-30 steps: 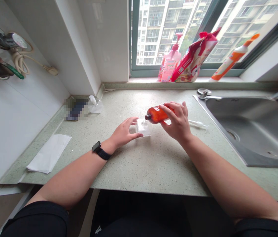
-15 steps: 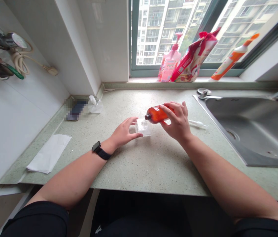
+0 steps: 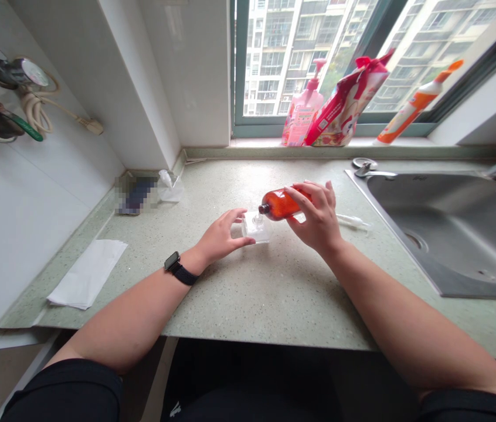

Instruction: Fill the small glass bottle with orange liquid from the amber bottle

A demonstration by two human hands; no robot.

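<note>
My right hand grips an orange-brown translucent bottle, tipped nearly level with its dark open neck pointing left. That neck is over the mouth of a small clear square bottle standing on the counter. My left hand steadies the clear bottle from the left, thumb in front and fingers behind. Whether liquid is flowing between the two mouths is too small to tell. Behind my right hand lies a white pump top with a clear tube.
A steel sink is set in the speckled counter at right. Folded white paper, a blurred-out dark object and a crumpled clear plastic bag lie at left. A pink pump bottle, red bag and orange-white bottle line the windowsill.
</note>
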